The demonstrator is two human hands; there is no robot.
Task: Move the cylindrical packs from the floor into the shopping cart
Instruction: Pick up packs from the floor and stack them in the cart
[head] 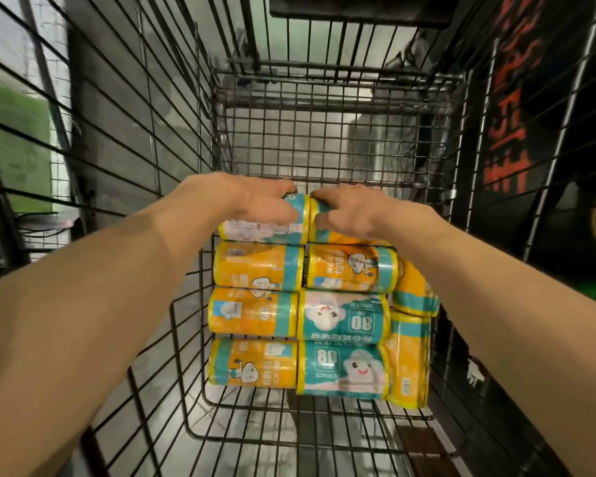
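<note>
left hand, right hand, fingers curled

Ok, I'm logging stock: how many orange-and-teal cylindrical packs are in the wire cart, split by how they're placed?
Orange-and-teal plastic-wrapped cylindrical packs in the top row, gripped by the left hand and right hand: 2
Crosswise packs below: 6
Lengthwise packs by the black wire shopping cart right wall: 2
Total: 10
</note>
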